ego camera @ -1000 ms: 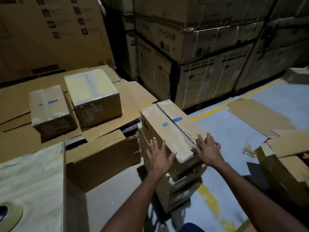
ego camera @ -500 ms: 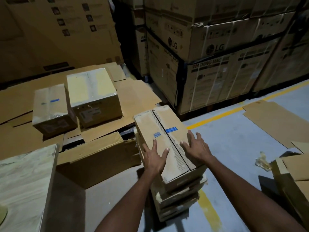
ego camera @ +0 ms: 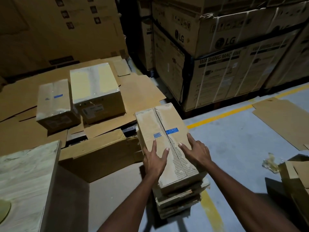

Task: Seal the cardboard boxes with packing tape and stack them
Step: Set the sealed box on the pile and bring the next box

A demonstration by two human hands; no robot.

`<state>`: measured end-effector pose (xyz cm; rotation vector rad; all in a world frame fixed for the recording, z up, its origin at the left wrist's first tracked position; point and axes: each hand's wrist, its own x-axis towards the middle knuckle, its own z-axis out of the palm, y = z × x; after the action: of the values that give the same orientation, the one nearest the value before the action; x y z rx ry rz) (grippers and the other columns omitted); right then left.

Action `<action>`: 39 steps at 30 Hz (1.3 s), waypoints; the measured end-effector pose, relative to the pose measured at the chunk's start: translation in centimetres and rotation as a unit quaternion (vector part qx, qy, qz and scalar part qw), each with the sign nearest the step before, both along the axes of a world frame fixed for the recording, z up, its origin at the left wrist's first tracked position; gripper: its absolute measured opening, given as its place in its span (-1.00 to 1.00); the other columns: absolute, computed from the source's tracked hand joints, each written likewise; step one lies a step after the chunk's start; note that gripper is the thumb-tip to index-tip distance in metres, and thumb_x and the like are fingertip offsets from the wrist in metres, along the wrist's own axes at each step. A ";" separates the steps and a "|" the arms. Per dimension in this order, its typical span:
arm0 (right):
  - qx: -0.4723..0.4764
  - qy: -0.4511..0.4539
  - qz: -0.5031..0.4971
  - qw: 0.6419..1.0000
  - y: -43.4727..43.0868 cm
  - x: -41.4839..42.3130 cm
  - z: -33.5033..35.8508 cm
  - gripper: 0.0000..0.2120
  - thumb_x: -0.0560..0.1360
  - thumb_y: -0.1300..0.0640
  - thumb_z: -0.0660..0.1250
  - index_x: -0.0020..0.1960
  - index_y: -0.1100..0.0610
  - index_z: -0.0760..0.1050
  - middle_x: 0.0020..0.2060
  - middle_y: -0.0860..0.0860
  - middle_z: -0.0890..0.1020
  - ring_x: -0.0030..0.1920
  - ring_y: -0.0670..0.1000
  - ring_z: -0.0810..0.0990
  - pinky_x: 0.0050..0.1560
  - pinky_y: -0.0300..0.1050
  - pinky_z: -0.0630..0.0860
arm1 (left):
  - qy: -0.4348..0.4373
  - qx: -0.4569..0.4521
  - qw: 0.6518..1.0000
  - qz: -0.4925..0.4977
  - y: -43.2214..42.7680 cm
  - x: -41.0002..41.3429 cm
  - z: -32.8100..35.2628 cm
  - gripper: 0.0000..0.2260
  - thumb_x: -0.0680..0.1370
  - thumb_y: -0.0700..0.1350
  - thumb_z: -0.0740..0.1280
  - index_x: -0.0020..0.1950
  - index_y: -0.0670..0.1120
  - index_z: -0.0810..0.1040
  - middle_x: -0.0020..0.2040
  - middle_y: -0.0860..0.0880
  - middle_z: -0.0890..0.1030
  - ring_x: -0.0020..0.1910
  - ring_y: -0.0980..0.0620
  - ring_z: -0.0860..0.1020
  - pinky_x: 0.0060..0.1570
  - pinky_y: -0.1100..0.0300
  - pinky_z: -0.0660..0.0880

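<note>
Two outstretched palms, left hand [ego camera: 154, 162] and right hand [ego camera: 197, 153], flat atop the box [ego camera: 147, 124], either side of its seam [ego camera: 160, 121].

The brand "LG" is printed on two faces of the upper stacked carton [ego camera: 234, 30]. "WASHING MACHINE" is printed across the top of the lower carton [ego camera: 222, 81]. The print on the blue label [ego camera: 172, 131] of the unsealed box [ego camera: 147, 124] cannot be read.
</note>
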<state>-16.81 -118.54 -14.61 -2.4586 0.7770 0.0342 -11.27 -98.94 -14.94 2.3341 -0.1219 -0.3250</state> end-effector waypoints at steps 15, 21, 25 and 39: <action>-0.019 -0.103 -0.096 0.990 19.5 0.7 8.9 -0.30 0.60 -0.42 0.04 0.66 -0.27 -0.05 0.39 0.19 0.47 0.36 0.25 0.49 0.37 0.19 0.35 | -0.104 -0.047 0.990 -0.082 17.4 4.8 7.6 -0.31 0.52 0.43 0.26 0.61 0.33 0.13 0.66 0.04 -0.01 0.57 -0.22 0.19 0.42 -0.26 0.33; -0.006 -0.128 -0.087 0.988 29.2 2.3 11.1 -0.27 0.56 -0.48 0.06 0.64 -0.33 -0.09 0.42 0.19 0.44 0.42 0.25 0.43 0.41 0.20 0.32 | -0.152 -0.091 0.981 -0.075 27.0 7.8 9.3 -0.29 0.46 0.51 0.25 0.58 0.35 0.20 0.55 0.12 0.20 0.46 -0.07 0.37 0.32 -0.24 0.49; -0.002 -0.147 -0.079 0.986 34.7 2.8 12.6 -0.27 0.56 -0.48 0.08 0.64 -0.33 -0.06 0.41 0.17 0.44 0.43 0.23 0.42 0.42 0.19 0.31 | -0.177 -0.107 0.977 -0.051 32.9 8.2 11.1 -0.30 0.45 0.51 0.28 0.55 0.37 0.24 0.57 0.12 0.22 0.48 -0.05 0.37 0.35 -0.22 0.48; 0.041 -0.184 0.060 0.980 62.8 0.1 16.7 -0.30 0.62 -0.36 0.17 0.66 -0.29 -0.05 0.42 0.21 0.38 0.46 0.30 0.35 0.42 0.22 0.34 | -0.252 -0.097 0.961 0.051 63.6 1.6 15.9 -0.31 0.45 0.48 0.31 0.54 0.31 0.31 0.47 0.12 0.35 0.40 0.03 0.46 0.30 -0.16 0.54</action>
<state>-16.70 -55.75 2.08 -2.3335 0.4552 -0.3276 -9.66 -35.35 0.99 2.1692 -0.2656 0.3282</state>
